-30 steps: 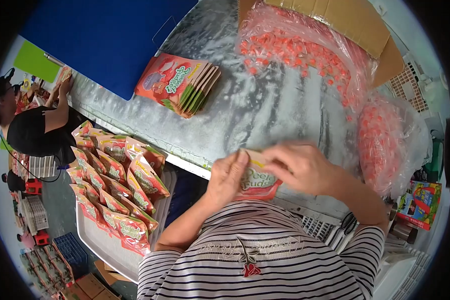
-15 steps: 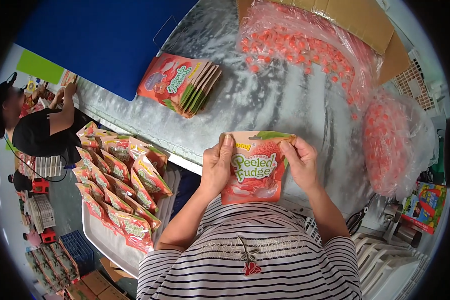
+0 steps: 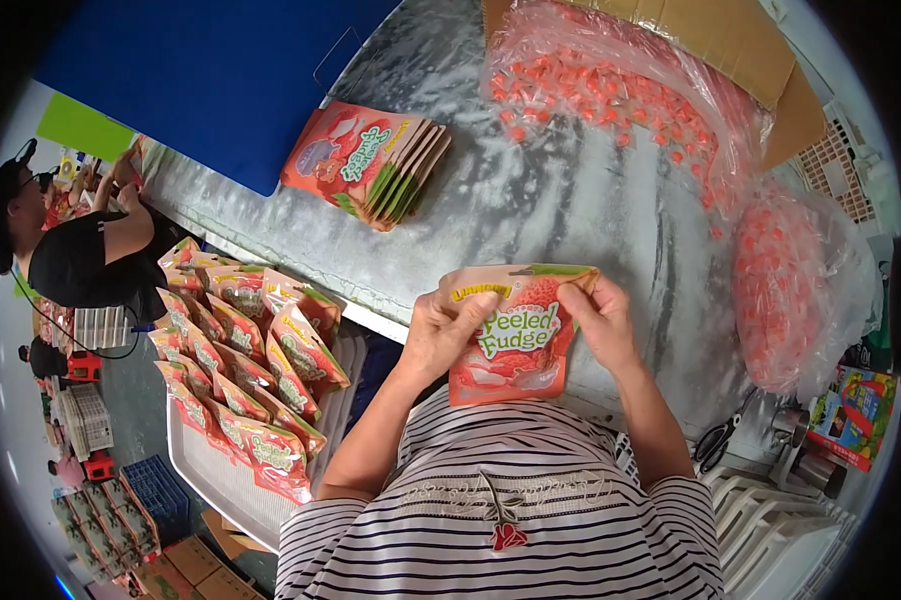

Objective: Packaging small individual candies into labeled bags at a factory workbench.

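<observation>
A red candy pouch (image 3: 516, 345) with a green-edged top hangs upright between my two hands, close to my striped shirt. My left hand (image 3: 443, 328) grips its left side, the thumb lying across the front near the top. At the upper right corner, my right hand (image 3: 603, 318) pinches the pouch between thumb and fingers. Beyond them on the grey table lies a fanned stack of flat pouches (image 3: 356, 160). To my left, a white tray (image 3: 236, 500) carries several filled pouches (image 3: 241, 345) standing in rows.
Small red wrapped candies (image 3: 571, 95) spill from a clear bag in a cardboard box (image 3: 691, 35) at the back. Another bag of candies (image 3: 783, 290) sits at right, with scissors (image 3: 716, 440) nearer me. A blue panel (image 3: 201, 80) and a co-worker (image 3: 86, 250) are at left.
My left thumb has slid from the pouch's upper edge across its front. The pouch's top looks slightly more bulged. My right hand keeps its pinch at the corner.
</observation>
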A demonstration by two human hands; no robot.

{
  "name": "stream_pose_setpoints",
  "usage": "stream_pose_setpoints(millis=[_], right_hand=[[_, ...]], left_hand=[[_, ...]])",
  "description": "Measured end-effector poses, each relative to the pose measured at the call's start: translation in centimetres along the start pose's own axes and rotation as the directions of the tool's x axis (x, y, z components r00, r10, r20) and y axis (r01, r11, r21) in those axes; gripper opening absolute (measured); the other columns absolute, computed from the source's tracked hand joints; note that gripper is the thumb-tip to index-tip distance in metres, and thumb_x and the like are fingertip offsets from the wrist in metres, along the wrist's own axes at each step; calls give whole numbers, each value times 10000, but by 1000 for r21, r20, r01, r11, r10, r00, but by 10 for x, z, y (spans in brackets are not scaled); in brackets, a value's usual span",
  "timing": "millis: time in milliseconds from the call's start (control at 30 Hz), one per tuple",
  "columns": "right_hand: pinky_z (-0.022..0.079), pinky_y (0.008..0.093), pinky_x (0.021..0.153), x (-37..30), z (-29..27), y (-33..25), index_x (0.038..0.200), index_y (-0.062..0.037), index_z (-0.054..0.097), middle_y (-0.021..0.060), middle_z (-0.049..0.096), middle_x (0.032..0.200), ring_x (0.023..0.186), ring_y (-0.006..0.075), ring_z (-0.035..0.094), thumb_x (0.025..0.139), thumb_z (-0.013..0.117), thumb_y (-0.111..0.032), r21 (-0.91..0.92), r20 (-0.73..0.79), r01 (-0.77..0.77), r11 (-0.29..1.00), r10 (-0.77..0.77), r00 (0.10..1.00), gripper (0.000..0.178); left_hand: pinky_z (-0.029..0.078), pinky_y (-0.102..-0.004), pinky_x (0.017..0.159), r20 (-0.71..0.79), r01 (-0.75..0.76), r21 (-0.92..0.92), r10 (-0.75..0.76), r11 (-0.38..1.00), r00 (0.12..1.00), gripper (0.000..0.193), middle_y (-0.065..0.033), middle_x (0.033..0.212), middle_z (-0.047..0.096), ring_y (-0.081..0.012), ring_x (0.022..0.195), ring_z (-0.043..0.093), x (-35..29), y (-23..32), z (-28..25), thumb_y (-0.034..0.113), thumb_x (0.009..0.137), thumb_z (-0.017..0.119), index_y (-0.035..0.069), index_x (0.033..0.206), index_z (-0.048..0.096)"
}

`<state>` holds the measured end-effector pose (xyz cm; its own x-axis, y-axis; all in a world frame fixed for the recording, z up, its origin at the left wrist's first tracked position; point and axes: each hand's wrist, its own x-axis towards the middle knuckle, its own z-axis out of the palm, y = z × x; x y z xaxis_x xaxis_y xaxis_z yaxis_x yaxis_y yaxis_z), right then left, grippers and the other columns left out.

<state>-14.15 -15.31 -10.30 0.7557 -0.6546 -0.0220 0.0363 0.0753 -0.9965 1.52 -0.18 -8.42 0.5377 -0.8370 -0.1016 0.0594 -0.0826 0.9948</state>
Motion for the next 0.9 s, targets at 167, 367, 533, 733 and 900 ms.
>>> stream_pose_setpoints(millis=[167,367,533,733,900], right_hand=[[468,214,649,0,10,-11,954,33,677,2,691,827,724,33,563,911,629,-98,-71,3,53,996,-53,999,146],[426,203,590,-1,9,0,963,23,695,-45,634,716,669,12,506,911,624,-90,-152,27,79,985,-75,997,143],[411,200,575,0,3,1,991,20,692,-66,609,729,666,3,480,916,612,-83,-40,-16,19,999,-19,1000,150],[438,211,616,1,-4,-9,1015,16,678,-14,647,771,687,25,520,923,588,-73,-325,54,82,942,-68,996,156],[427,243,685,-4,0,-6,887,15,644,35,638,846,750,78,521,940,563,-113,-358,-50,115,927,-142,989,160]], left_hand=[[495,-221,700,10,64,-93,-64,994,998,252,-34,906,683,-54,792,587,-1,2,6,154,917,649,-31,1089,646],[487,-219,685,-33,100,-133,-105,986,994,249,-30,884,680,-56,770,583,-2,-9,7,166,908,663,-27,1065,656],[463,-215,624,-7,179,-17,-179,984,984,252,-14,803,655,-50,696,548,3,-7,0,213,938,624,-33,973,671],[443,-209,542,-130,43,-58,-50,997,990,313,6,694,627,-50,599,554,2,-12,-5,295,952,598,-2,883,668],[420,-234,534,-130,42,-16,-44,999,991,291,19,650,565,-41,605,488,3,-13,-2,227,951,576,-40,874,664]])
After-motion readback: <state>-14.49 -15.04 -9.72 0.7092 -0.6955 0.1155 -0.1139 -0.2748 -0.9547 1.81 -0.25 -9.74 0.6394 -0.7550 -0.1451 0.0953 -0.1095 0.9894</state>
